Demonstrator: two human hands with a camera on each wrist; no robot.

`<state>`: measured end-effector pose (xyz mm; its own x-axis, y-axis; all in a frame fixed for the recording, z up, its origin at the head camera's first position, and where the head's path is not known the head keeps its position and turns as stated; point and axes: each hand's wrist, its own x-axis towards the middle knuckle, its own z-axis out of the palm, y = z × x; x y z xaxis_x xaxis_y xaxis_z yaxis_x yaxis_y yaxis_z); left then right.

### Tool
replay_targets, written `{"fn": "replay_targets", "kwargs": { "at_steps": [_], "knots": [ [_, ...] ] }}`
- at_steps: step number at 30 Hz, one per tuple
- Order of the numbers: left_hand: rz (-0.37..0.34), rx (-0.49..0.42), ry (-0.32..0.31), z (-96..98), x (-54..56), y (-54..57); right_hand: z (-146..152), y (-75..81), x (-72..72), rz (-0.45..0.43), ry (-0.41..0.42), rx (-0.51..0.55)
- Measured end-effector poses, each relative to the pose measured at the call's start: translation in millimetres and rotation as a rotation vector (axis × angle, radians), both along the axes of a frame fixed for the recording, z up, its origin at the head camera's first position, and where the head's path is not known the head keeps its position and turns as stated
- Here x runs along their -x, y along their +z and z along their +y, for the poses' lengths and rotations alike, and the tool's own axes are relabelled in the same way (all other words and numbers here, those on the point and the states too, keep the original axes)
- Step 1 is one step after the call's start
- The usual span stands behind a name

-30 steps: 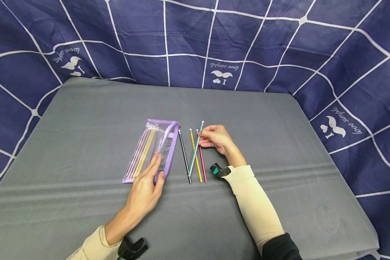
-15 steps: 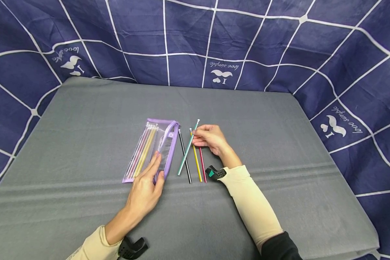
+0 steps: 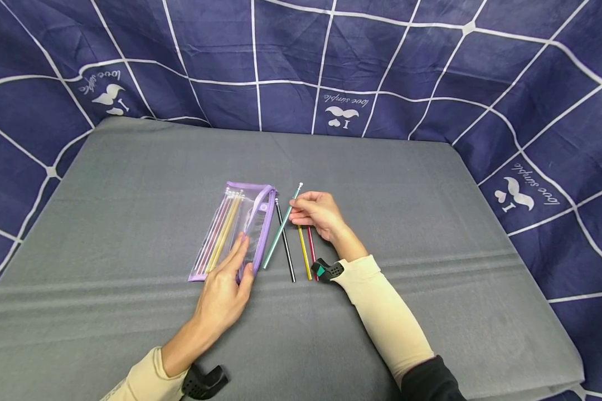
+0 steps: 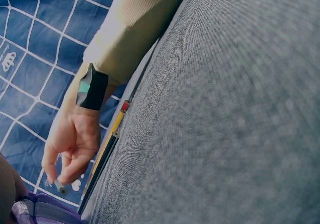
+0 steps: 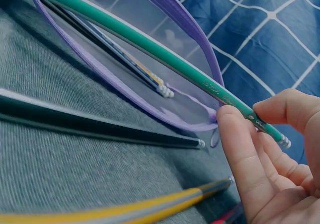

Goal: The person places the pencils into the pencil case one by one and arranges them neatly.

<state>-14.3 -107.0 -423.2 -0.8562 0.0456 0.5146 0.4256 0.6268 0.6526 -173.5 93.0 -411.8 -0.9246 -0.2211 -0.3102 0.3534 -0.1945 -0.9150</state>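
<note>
In the head view, the bare right hand hides from us the far ends of the slim yellow pencil and slim red pencil; the left hand covers part of the purple-trimmed clear pouch. We cannot read the green pencil's blurred print.

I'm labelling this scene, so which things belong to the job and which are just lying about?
Job: green pencil in right-hand fingers; purple-edged pouch; pencils inside it; probably black pencil, yellow pencil, red pencil.

Background: gray table, blue cloth, wrist cameras.
</note>
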Motion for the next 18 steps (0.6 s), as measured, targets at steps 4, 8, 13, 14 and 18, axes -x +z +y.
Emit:
{"fn": "replay_targets", "kwargs": {
  "at_steps": [4,8,13,14,18],
  "knots": [
    [-0.003,0.0,0.003,-0.2,0.0,-0.2,-6.5,1.0,-1.8,-0.002,0.002,0.006],
    [0.0,0.0,0.004,-0.5,-0.1,0.1,-12.8,-0.4,-3.8,0.001,0.011,0.004],
    [-0.001,0.004,0.001,-0.4,-0.2,0.1,-19.6,-2.2,-5.9,0.001,0.017,0.004],
    [-0.003,0.003,0.001,-0.4,-0.3,0.4,-20.8,-2.3,-6.3,0.002,0.016,0.003],
    [-0.009,0.004,0.002,-0.3,-0.5,1.0,-26.1,-2.1,-9.0,0.0,0.017,0.002]
  ]
}}
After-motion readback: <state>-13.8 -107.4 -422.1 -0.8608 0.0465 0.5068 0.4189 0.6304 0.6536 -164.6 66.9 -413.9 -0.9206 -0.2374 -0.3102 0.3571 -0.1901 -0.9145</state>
